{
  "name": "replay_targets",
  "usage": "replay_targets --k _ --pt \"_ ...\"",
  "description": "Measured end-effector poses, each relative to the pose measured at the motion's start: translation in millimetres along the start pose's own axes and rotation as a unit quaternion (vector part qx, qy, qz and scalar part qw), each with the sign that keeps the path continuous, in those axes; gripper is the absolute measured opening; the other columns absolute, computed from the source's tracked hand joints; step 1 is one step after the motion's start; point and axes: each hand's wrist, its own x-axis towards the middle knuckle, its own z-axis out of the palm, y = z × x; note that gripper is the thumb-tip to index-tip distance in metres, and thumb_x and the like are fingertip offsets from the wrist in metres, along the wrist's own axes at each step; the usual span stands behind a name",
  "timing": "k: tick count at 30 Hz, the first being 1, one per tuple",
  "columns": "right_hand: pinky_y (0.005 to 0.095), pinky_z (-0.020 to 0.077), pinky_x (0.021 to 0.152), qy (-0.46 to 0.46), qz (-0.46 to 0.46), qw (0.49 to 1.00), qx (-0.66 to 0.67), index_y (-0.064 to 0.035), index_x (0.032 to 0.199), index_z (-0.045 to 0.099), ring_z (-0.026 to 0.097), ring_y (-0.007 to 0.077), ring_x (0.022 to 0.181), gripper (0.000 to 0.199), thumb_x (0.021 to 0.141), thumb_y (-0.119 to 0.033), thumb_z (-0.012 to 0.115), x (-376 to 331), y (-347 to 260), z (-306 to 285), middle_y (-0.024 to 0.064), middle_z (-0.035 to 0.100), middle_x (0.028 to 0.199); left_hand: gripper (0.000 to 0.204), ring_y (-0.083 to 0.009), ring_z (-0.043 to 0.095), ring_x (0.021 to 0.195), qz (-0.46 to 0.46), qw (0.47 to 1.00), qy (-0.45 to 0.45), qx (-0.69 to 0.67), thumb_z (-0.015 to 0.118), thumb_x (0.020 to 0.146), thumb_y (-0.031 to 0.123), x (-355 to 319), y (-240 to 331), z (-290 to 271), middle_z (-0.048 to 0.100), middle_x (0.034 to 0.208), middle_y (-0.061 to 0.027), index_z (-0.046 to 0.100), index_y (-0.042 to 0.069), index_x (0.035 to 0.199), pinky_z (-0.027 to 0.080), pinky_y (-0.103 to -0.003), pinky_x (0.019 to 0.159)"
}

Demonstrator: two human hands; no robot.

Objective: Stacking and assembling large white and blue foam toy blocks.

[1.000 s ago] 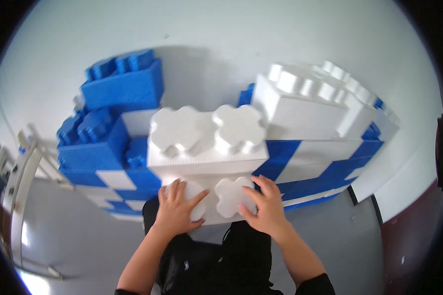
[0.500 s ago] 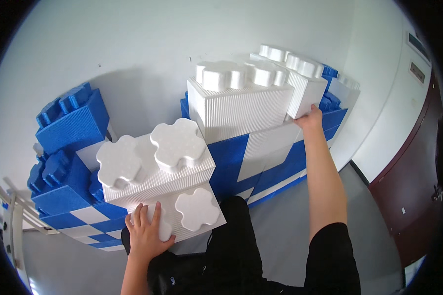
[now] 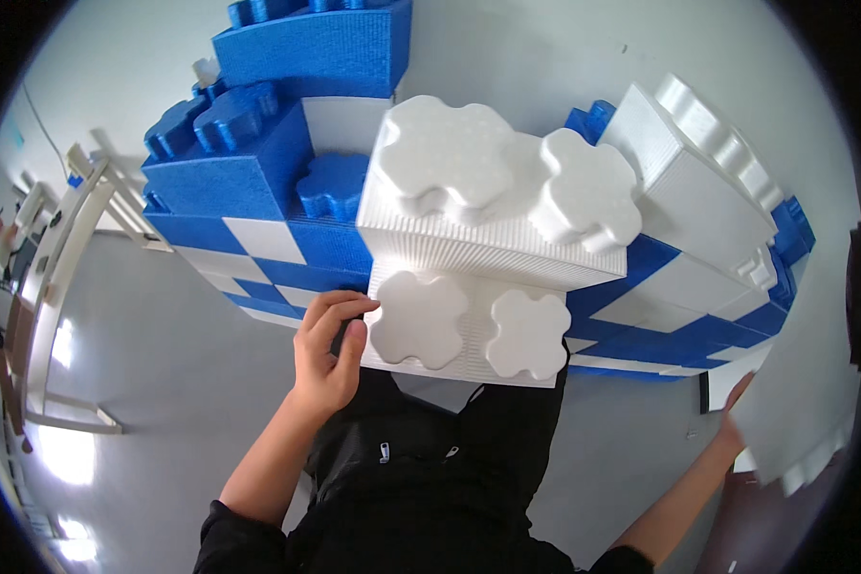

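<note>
Large studded foam building blocks in white and blue stand stacked as a low wall before me. My left hand [image 3: 327, 349] is at the near left edge of a lower white block [image 3: 478, 330]. Its fingers are loosely bent, thumb apart, and the fingertips meet or nearly meet the left stud; it grips nothing. Behind sits a taller white block [image 3: 507, 206] with two broad studs. Far out to the right, my right hand [image 3: 734, 426] holds a white foam block [image 3: 804, 373] by its edge. That block is tilted and blurred, and most of the fingers are hidden behind it.
Another white block [image 3: 689, 191] leans at an angle on the wall's right part. Blue blocks [image 3: 311, 48] rise at the back left. A white-framed table [image 3: 62, 277] stands at the far left, with a person [image 3: 2, 239] beyond. Grey floor [image 3: 153, 383] surrounds the wall.
My right hand has taken the white block off the wall and out to the lower right. My left hand has loosened from the stud. The view has swung left.
</note>
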Motion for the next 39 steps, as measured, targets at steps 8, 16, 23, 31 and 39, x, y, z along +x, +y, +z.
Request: replay_targets --k 8,16,23,31,39 --pt "0.0476 0.0329 0.111 0.034 0.095 0.994 0.029 -0.0077 0.140 0.044 0.042 0.0282 0.133 0.051 0.098 -0.036 0.045 -47 263 266 0.0113 0.047 0.143 0.061 -0.0336 0.048 0.121 0.087 0.972 -0.106 -0.190 0.039 0.097 0.041 -5 25 9 0.049 0.131 -0.0237 0.045 -0.008 0.133 0.036 -0.040 0.103" --pt "0.0459 0.0343 0.111 0.077 0.158 0.984 0.018 -0.0072 0.141 0.043 0.042 0.0275 0.132 0.052 0.098 -0.037 0.047 -38 270 227 0.0116 0.047 0.143 0.093 -0.0264 0.036 0.135 -0.136 0.846 -0.200 -0.475 0.039 0.091 0.067 -29 -56 6 0.029 0.148 -0.0154 0.011 0.001 0.150 0.031 -0.041 0.110" --pt "0.0444 0.0356 0.110 0.149 0.251 0.957 0.001 -0.0068 0.142 0.042 0.043 0.0269 0.132 0.054 0.097 -0.037 0.049 -45 309 223 0.0117 0.047 0.143 0.083 -0.0222 0.041 0.131 0.006 0.979 -0.186 -0.087 0.064 0.089 0.042 -40 -106 27 0.039 0.144 -0.0089 0.016 0.013 0.151 0.038 -0.039 0.106" --pt "0.0429 0.0368 0.110 0.203 0.308 0.929 -0.012 -0.0064 0.142 0.041 0.044 0.0262 0.132 0.056 0.097 -0.037 0.051 -19 306 215 0.0119 0.047 0.142 0.088 -0.0277 0.032 0.138 -0.190 0.909 -0.176 -0.326 0.041 0.095 0.058 20 -45 -7 0.029 0.151 -0.0189 0.008 -0.001 0.151 0.028 -0.039 0.112" --pt "0.0419 0.0488 0.099 0.141 0.267 0.947 0.106 -0.0032 0.142 0.039 0.055 0.0270 0.121 0.066 0.093 -0.044 0.055 11 282 294 0.0133 0.052 0.136 0.083 -0.0285 0.022 0.143 -0.217 0.870 -0.181 -0.404 0.041 0.096 0.053 53 3 1 0.020 0.156 -0.0162 0.006 0.004 0.154 0.019 -0.040 0.116"
